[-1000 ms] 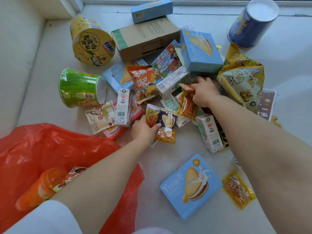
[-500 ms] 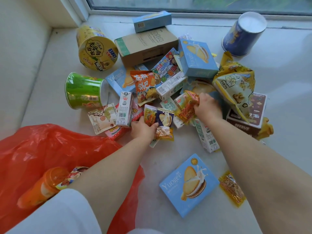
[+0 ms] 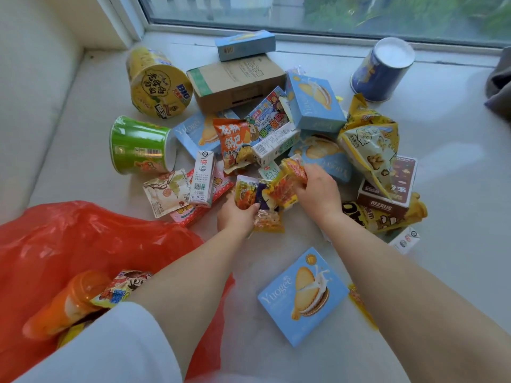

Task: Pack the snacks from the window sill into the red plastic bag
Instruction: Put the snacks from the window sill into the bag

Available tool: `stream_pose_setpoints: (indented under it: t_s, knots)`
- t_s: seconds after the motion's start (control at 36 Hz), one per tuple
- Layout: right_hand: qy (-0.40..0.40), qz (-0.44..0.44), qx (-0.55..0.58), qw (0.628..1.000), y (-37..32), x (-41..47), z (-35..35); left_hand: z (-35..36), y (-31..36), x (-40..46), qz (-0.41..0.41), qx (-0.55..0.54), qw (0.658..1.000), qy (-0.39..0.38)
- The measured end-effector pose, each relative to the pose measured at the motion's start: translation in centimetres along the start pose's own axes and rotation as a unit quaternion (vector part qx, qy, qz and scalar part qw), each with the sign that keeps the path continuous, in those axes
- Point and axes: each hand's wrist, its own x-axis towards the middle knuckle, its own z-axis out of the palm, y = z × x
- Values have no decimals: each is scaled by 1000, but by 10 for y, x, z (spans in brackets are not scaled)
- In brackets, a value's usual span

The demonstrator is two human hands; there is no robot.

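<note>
A heap of snacks covers the window sill [image 3: 442, 189]. My left hand [image 3: 235, 217] grips a bunch of small snack packets [image 3: 249, 193], one of them dark purple. My right hand [image 3: 318, 193] holds small orange-yellow packets [image 3: 287, 183], touching the left hand's bunch. The red plastic bag [image 3: 83, 239] lies open at the lower left under my left forearm; inside are an orange bottle [image 3: 63, 305] and a colourful packet [image 3: 121, 288].
On the sill lie a yellow noodle cup [image 3: 157, 84], a green cup [image 3: 138, 145], a blue cup [image 3: 384, 70], a cardboard box [image 3: 235, 81], several blue biscuit boxes [image 3: 301, 297], a milk carton [image 3: 203, 178], a yellow bag [image 3: 370, 145] and a brown box [image 3: 387, 194]. The window runs along the back.
My right hand has lifted the orange-yellow packets out of the heap and brought them left and nearer, up against my left hand's bunch. The left hand has hardly moved.
</note>
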Motion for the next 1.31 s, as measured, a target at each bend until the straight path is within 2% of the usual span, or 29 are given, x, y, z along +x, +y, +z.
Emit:
stream_pose_setpoints:
  t_s: [0.33,0.58,0.72,0.81,0.92,1.0,1.08,1.14,1.19,1.25,1.31]
  knots:
    - [41,115,173,977,-31,-61,-18,-50,15,-39,75,-47,996,26]
    - [54,31,262,963,-96,-106,-27,-129,-7,-93,121,-112,979,120]
    - [13,-14,301,954,-135,-138,-14,-168,-51,-123,117,-183,963,157]
    - [-21,-47,317,947,-157,-156,3,-186,-81,-140,125,-190,956,183]
    - [-65,-81,315,944,-183,-178,28,-208,-126,-148,96,-175,955,220]
    - [-95,-84,291,948,-199,-189,46,-221,-152,-153,105,-114,953,258]
    - [-120,-63,256,957,-212,-194,64,-235,-169,-153,104,-48,957,265]
    - [-141,-55,220,964,-219,-196,76,-243,-181,-145,76,-7,968,237]
    - [-157,-40,188,969,-223,-198,91,-248,-193,-134,45,47,982,176]
    - [-167,-21,157,973,-227,-200,105,-251,-202,-125,38,109,986,117]
    - [-173,-2,143,975,-231,-201,118,-254,-210,-117,32,144,985,91]
